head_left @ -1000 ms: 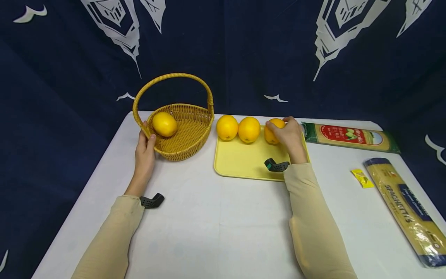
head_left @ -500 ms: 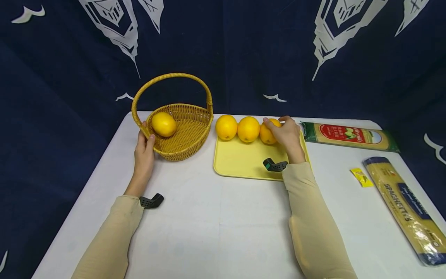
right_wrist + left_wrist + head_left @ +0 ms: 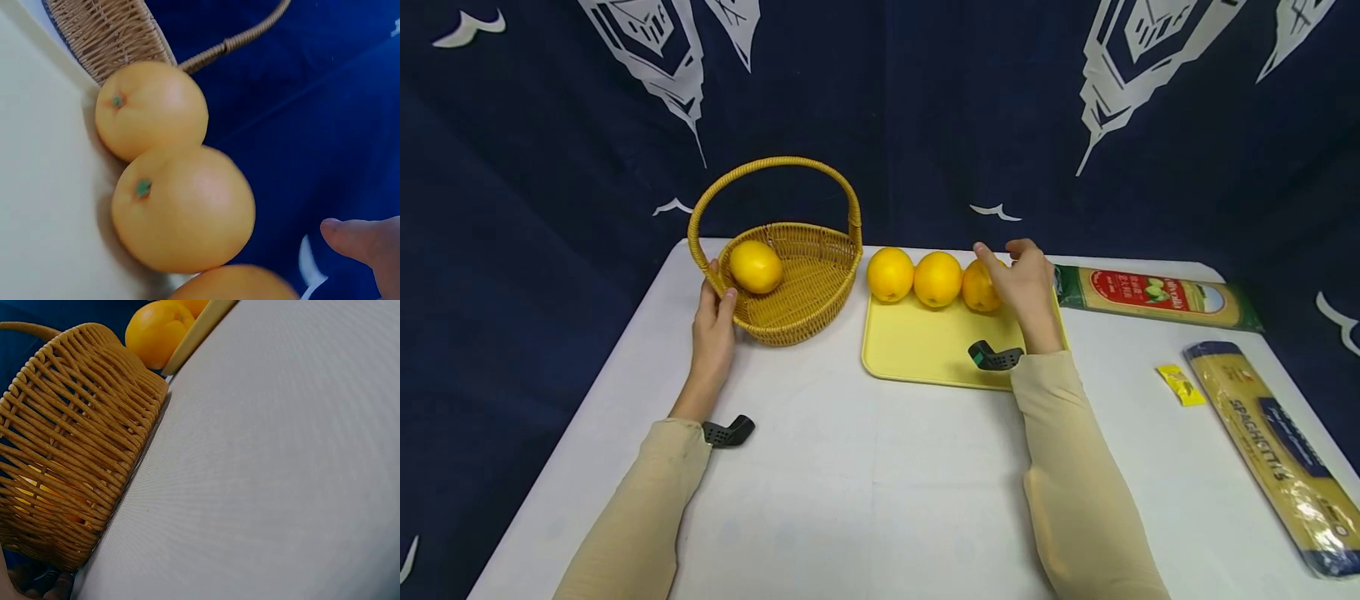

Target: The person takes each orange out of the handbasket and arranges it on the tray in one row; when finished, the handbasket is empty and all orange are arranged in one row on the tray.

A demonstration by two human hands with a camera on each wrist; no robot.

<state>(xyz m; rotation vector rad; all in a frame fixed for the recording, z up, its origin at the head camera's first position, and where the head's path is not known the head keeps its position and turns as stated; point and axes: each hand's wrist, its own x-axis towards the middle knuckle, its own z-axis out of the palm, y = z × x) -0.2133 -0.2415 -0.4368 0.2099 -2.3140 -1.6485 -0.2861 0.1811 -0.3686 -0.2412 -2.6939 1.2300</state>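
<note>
My left hand (image 3: 711, 337) holds the left side of a wicker basket (image 3: 805, 321), thumb near the rim and fingers at its outer side. Inside that basket lies one orange (image 3: 756, 267). Three oranges stand in a row along the back of a yellow tray (image 3: 925, 350): a left orange (image 3: 891, 275), a middle orange (image 3: 937, 279) and a right orange (image 3: 981, 288). Just above and beside the right one is my right hand (image 3: 1032, 292), thumb and fingers spread. In the right wrist view its thumb (image 3: 359, 240) is apart from the oranges.
Right of the tray lies a green-and-red spaghetti pack (image 3: 1157, 296). A blue-ended spaghetti pack (image 3: 1273, 454) and a small yellow sachet (image 3: 1180, 384) are nearer the right edge. A dark blue curtain (image 3: 880, 125) hangs behind the white table (image 3: 865, 483).
My right hand pushed the right orange leftward against the middle one, then let go and lifted slightly with its thumb and fingers spread. The left hand and basket stayed put.
</note>
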